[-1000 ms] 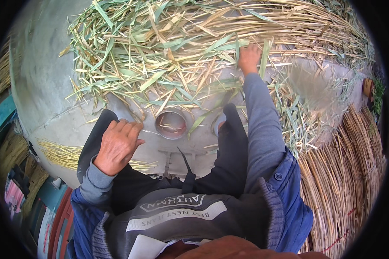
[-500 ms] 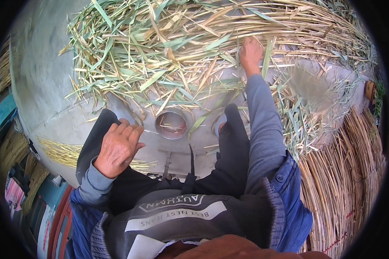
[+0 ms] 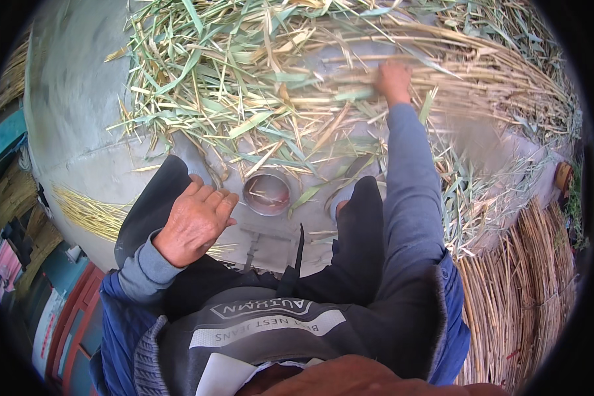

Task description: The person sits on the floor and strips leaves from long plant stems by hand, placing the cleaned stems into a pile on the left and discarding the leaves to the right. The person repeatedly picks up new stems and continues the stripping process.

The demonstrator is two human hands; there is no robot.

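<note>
My right hand [image 3: 393, 82] is stretched far forward over a spread of long reed stalks [image 3: 501, 66]. Its fingers look closed around some of the stalks, which are smeared by motion beside it. Above my left knee is my left hand [image 3: 198, 220], back upward, with its fingers curled and pressed together. Its palm is hidden, so I cannot see whether it holds anything. Green and straw-coloured leaves and cut pieces [image 3: 198, 72] lie in a loose heap left of my right hand. Between my feet stands a round metal tin [image 3: 266, 193] with a few straw bits inside.
Bundled brown reeds [image 3: 508, 297] lie at the lower right. More loose leaves [image 3: 472, 188] cover the concrete floor [image 3: 72, 105] right of my right arm. Thin yellow stalks [image 3: 89, 211] lie by my left leg. A red frame [image 3: 72, 323] stands at the lower left.
My right hand has moved slightly to the right, and stalks around it have shifted, baring a patch of floor. My left hand has kept its curled shape. The whole view has shifted a little.
</note>
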